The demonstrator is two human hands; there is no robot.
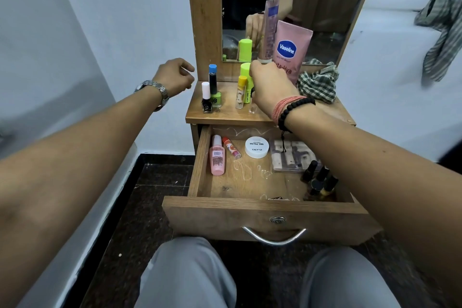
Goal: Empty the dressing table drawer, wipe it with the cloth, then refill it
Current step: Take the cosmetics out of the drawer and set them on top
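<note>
A wood-grain drawer (pixel 250 180) stands pulled open, holding a glossy pink bottle (pixel 217 157) and a round white jar (pixel 257 147). The right hand (pixel 271 87) reaches among plastic tubes on the tabletop; its fingers' grip is hidden. The left hand (pixel 175 75) hovers loosely curled, empty. A crumpled checked cloth (pixel 318 81) lies on the tabletop.

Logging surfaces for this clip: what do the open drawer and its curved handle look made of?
Brown open drawer: apparently wood-grain laminate board, matte, with printed grain and white scuffs inside. Curved silver handle: likely polished metal, judging by its bright highlights.
</note>
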